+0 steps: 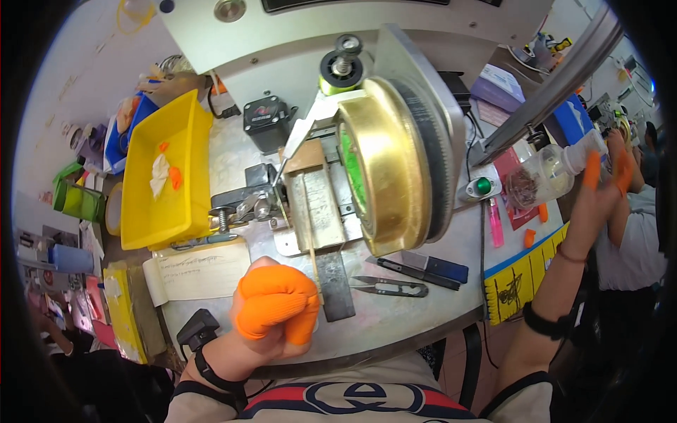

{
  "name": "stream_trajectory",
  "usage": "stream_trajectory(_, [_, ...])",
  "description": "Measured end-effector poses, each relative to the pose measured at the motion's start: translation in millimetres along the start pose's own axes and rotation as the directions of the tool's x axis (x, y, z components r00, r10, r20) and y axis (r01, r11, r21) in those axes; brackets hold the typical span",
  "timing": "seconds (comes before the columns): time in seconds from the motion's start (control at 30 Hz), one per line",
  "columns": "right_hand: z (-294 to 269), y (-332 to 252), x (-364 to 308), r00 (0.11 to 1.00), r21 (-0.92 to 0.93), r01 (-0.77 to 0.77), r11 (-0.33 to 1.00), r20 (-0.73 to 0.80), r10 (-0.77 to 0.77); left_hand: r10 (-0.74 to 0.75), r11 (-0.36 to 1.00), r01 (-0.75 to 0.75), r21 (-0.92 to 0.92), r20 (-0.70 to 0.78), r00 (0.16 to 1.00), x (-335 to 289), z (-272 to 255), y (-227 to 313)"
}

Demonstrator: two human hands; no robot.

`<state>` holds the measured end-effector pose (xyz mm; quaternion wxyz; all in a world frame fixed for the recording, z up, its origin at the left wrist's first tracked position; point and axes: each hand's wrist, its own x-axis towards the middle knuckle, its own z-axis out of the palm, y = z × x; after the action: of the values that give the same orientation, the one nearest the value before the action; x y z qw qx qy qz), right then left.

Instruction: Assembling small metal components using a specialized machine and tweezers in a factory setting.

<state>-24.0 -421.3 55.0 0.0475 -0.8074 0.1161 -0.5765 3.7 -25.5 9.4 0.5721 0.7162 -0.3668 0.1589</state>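
Note:
My left hand [275,307], with orange finger covers, is closed in front of the machine's small metal bed [314,204]. Whatever its curled fingers hold is hidden. A thin light stick [314,264] runs from the bed down beside this hand. Out at the far right, my right hand [599,194] has orange-covered fingers stretched out and apart. It is right by the white cap [585,149] of a clear plastic jar [546,178] with brown contents; the thumb tip overlaps the cap's edge. A large gold-rimmed wheel [395,169] stands beside the metal bed.
A yellow bin [166,204] with orange scraps stands left, beside a paper notebook [201,271]. Thread snips [391,286], a dark blue block [437,268] and a pink marker [496,222] lie on the bench. A metal post [550,88] rises right; another person [631,247] sits beyond.

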Motion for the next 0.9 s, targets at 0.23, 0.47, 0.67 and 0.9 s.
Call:
stream_trajectory(0.23, [-41.4, -130.3, -89.4, 0.515, 0.320, 0.038, 0.947, 0.806, -0.293, 0.092, 0.996, -0.091, 0.024, -0.021, 0.996, -0.1, -0.6, -6.3])
stream_trajectory(0.47, [-56.1, -137.3, -120.8, 0.459, 0.162, 0.000, 0.987, 0.877, -0.144, 0.088, 0.996, -0.088, -0.002, -0.009, 0.996, -0.6, -0.3, -8.6])
stream_trajectory(0.67, [-62.5, -141.7, -123.9, 0.463, 0.115, -0.008, 0.993, 0.881, -0.098, 0.085, 0.996, -0.085, 0.004, -0.010, 0.996, 1.0, 0.7, -4.1])
stream_trajectory(0.9, [-71.6, -140.5, -134.3, 0.408, 0.124, -0.060, 0.990, 0.909, -0.089, 0.035, 0.996, -0.037, -0.080, -0.024, 0.999, -5.6, 6.7, -2.3])
